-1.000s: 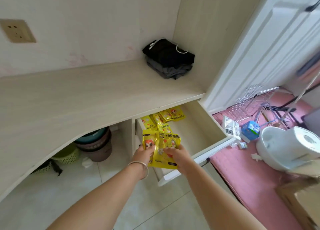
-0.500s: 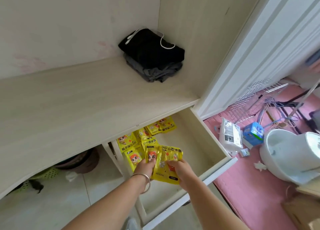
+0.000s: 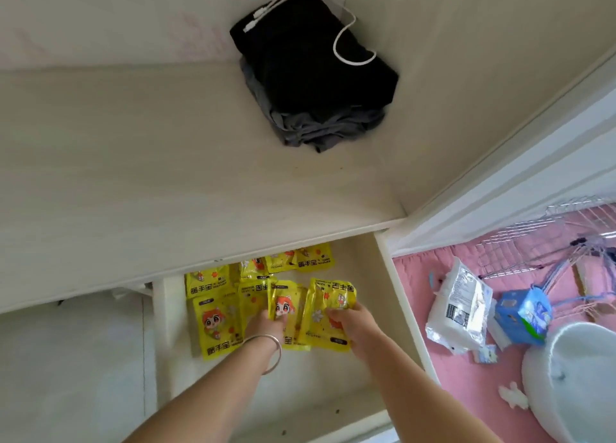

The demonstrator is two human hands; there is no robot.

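Both hands reach into an open drawer at six o'clock in the view, under the front edge of a pale wooden desk. Over the drawer floor they hold two yellow packets, one overlapping the other. The left hand, with a silver bangle on its wrist, has its thumb and fingers curled onto the packet with the cartoon face. The right hand has its fingers bent around the edge of the packet at its three o'clock side.

More loose packets of the same kind lie flat in the drawer, from nine to twelve o'clock of the hands, some partly under the desk edge.

At twelve o'clock in the view, in the back corner of the desk where two walls meet, sits a pile of folded black clothes. A white cable lies looped on top of it and a grey garment sits beneath.

At eight o'clock, pale floor tiles show under the desk. From three to five o'clock a white door frame borders a pink mat. On the mat lie a white and silver bag, a blue box just beside it, a wire rack and a white round tub.
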